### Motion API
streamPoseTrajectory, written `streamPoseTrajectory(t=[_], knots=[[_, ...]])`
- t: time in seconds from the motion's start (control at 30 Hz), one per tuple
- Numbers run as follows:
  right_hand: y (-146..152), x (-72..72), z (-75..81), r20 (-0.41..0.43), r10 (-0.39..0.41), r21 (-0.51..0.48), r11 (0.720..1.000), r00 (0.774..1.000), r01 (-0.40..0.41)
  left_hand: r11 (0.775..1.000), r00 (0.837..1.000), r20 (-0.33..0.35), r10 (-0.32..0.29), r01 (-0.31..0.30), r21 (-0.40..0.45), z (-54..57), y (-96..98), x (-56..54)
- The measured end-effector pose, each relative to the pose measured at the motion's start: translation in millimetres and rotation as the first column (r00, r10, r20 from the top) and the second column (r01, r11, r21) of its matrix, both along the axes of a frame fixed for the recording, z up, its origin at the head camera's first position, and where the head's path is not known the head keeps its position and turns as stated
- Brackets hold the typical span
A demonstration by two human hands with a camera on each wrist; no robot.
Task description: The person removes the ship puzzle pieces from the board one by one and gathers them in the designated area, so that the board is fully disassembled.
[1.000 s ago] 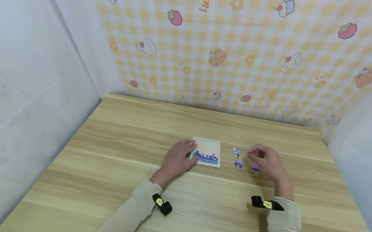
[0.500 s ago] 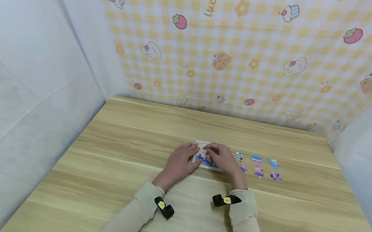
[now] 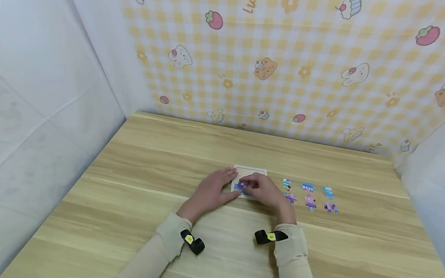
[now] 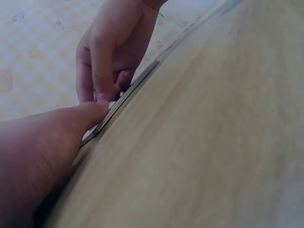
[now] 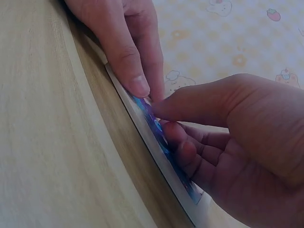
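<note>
A small square puzzle board (image 3: pixel 250 168) with a pale raised rim lies on the table. Blue and purple puzzle pieces (image 3: pixel 238 186) fill its near part. My left hand (image 3: pixel 212 190) rests along the board's left side, fingers extended, its thumb (image 5: pixel 138 87) on the near left corner. Over the board, my right hand (image 3: pixel 267 192) has thumb and fingers curled together at a purple puzzle piece (image 5: pixel 148 110), low against the fitted row. Its fingers mostly hide that piece. In the left wrist view, the fingertips of both hands meet near the board's rim (image 4: pixel 124 99).
Several loose puzzle pieces lie right of the board in two rows, among them a blue one (image 3: pixel 309 187) and a pink one (image 3: pixel 310 202). Behind the wooden table (image 3: pixel 155 232) hangs a yellow checked cloth (image 3: pixel 234 71). White sheeting (image 3: pixel 50 81) stands at the left.
My right hand has moved left from the loose pieces to the board, then lowered toward the fitted row. The left hand stays at the board's left side.
</note>
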State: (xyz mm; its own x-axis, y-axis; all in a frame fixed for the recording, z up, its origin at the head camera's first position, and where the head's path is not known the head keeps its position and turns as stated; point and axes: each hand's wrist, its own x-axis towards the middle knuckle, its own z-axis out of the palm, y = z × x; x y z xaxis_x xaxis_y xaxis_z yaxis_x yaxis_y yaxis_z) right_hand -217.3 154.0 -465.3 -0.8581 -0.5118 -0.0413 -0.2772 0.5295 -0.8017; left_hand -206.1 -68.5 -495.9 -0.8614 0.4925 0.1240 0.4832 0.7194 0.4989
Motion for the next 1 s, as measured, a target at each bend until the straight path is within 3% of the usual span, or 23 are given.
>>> streamPoseTrajectory(t=[0.23, 0.7, 1.0], knots=[[-3.4, 0.4, -0.9, 0.051, -0.032, 0.016, 0.999, 0.998, 0.031, 0.999, 1.000, 0.014, -0.027, 0.028, -0.041, -1.4, -6.1, -2.8], [-8.0, -1.3, -1.5, 0.049, -0.062, 0.041, 0.997, 0.997, 0.060, 0.996, 0.998, 0.037, -0.056, 0.058, -0.068, 2.8, -6.5, -7.0], [-9.3, -3.3, -2.2, 0.066, -0.080, -0.007, 0.997, 0.995, 0.080, 0.997, 0.998, 0.041, -0.053, 0.055, -0.056, 1.6, -6.4, -8.4]])
